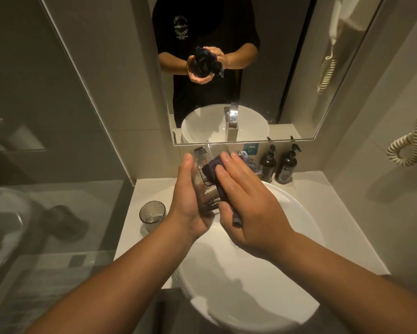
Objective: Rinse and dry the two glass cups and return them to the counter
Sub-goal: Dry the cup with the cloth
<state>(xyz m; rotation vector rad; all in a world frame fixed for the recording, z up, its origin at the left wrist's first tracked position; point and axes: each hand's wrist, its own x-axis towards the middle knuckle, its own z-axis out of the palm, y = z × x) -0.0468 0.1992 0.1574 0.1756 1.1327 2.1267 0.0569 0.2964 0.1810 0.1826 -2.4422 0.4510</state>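
Note:
My left hand [189, 196] grips a clear glass cup [204, 179] tilted on its side above the white basin [299, 213], its mouth pointing toward the mirror. My right hand [248, 201] presses a dark cloth [214, 174] against the cup's side, and part of the cloth hangs below my palm. The second glass cup [152, 214], ribbed and upright, stands on the white counter [144, 189] left of the basin, apart from both hands.
Two dark pump bottles [286, 165] stand at the back right of the counter beside a blue card. A chrome tap sits behind the held cup, mostly hidden. The mirror [226, 68] shows a person in a black shirt. A glass partition runs along the left; a coiled cord hangs right.

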